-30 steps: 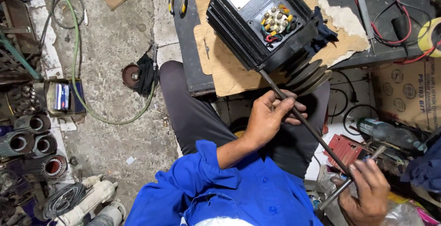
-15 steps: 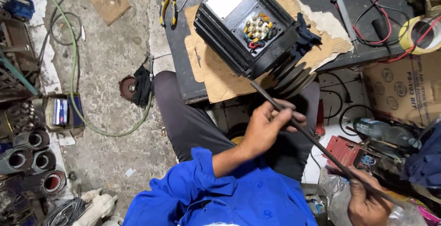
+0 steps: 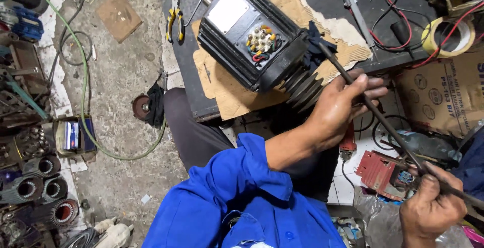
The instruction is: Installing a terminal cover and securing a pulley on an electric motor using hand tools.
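Head view: left hand (image 3: 339,107) wraps loosely round the mid part of a long dark metal rod (image 3: 383,122), fingers curled over it, just right of the black electric motor (image 3: 257,38) lying on torn cardboard (image 3: 227,94) on the dark bench. Right hand (image 3: 432,208), near-right, is fisted tight on the rod's near end; rod's far tip sits at the motor's pulley end. Yellow-handled pliers (image 3: 175,13) lie far left on the bench, tape roll (image 3: 448,35) far right.

A dull, dark metal rod (image 3: 383,119) meets a matt black ribbed motor (image 3: 252,36) on torn brown cardboard (image 3: 227,94) at the worktop's (image 3: 194,101) edge.
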